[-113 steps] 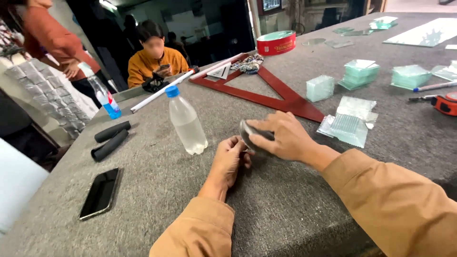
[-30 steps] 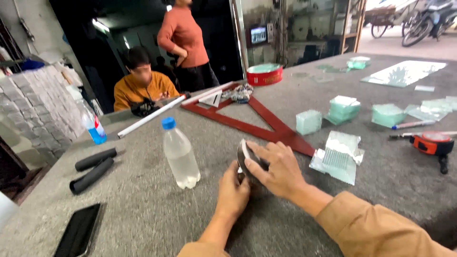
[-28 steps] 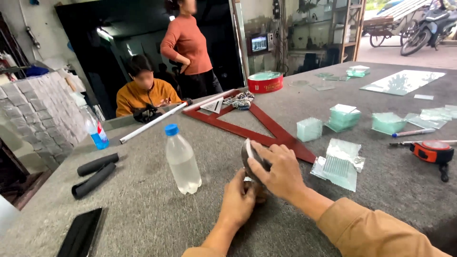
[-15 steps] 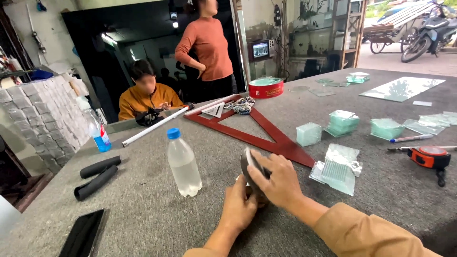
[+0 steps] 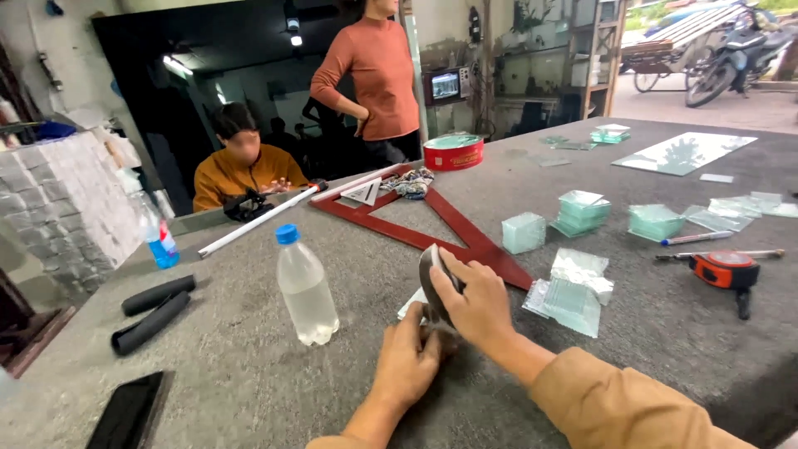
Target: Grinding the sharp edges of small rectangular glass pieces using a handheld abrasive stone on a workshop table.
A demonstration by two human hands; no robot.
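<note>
— Head view, what do I have?
— Right hand (image 5: 474,301) grips a dark roll, possibly tape (image 5: 432,283), upright on the table (image 5: 249,366); left hand (image 5: 409,366) closed at its base. Bottle (image 5: 306,289) just left. Work appears midway, roll not yet released.

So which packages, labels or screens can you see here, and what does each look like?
Round tin: red with a pale green lid, far side of the table.
Water bottle: clear, blue cap, left of the hands.
Small screen: lit, bluish, in the background.
Phone: dark screen, flat, near left.
</note>
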